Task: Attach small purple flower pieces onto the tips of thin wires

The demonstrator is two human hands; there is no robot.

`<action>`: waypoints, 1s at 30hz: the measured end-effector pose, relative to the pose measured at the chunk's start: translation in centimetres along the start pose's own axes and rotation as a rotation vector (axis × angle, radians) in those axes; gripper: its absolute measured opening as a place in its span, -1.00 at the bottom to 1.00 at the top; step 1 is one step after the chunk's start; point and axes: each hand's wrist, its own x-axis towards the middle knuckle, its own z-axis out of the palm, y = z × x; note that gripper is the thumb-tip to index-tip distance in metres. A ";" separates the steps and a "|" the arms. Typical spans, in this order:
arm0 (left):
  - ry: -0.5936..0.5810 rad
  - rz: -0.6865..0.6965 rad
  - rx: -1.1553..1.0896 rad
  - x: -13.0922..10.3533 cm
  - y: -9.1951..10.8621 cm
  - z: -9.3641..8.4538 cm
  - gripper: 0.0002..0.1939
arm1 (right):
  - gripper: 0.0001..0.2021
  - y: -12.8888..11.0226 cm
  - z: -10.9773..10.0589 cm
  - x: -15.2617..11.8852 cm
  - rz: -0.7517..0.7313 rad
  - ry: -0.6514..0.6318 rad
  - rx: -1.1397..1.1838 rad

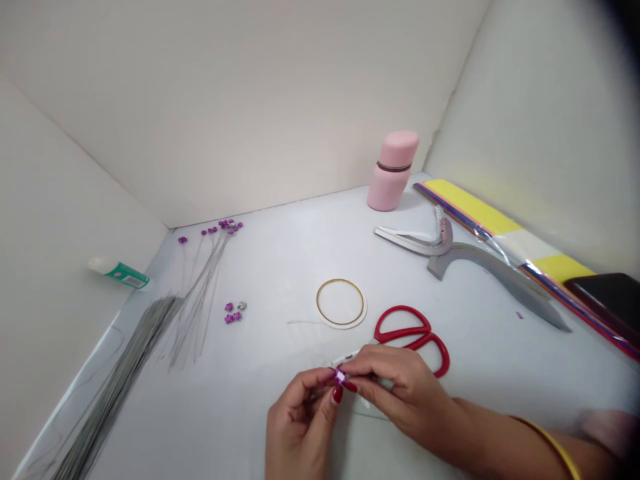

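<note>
My left hand [300, 420] and my right hand [400, 390] meet at the lower middle. Between their fingertips is a tiny purple star-like piece [341, 377] with a white patch on top, pinched from both sides; fingers hide part of it. Red-handled scissors [440, 353] lie just beyond my right hand, their blades partly covered by it. Past my fingers sits a thin roll of tape [364, 310], flat on the table. Farther left are several loose purple stars [230, 319] beside a small silver one [242, 306].
Thin wires [120, 373] lie bundled at left, some tipped with purple stars [225, 225]. A green and white tube [125, 272] is by the left wall. Toward the right are a pink bottle [393, 173], a grey curved tool [495, 277], coloured strips [475, 207] and a dark flat object [607, 297].
</note>
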 end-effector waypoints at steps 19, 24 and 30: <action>-0.023 0.692 0.766 -0.1 -0.7 -1.2 -0.83 | -0.78 -0.1 0.2 -0.2 -0.183 0.013 -0.071; 0.006 0.693 0.727 -0.2 -0.5 -0.9 -0.84 | -0.79 -0.2 0.2 -0.3 -0.249 0.019 -0.179; 0.010 0.632 0.703 -0.3 -0.6 -0.9 -0.88 | -0.79 -0.1 0.3 -0.6 -0.249 0.008 -0.163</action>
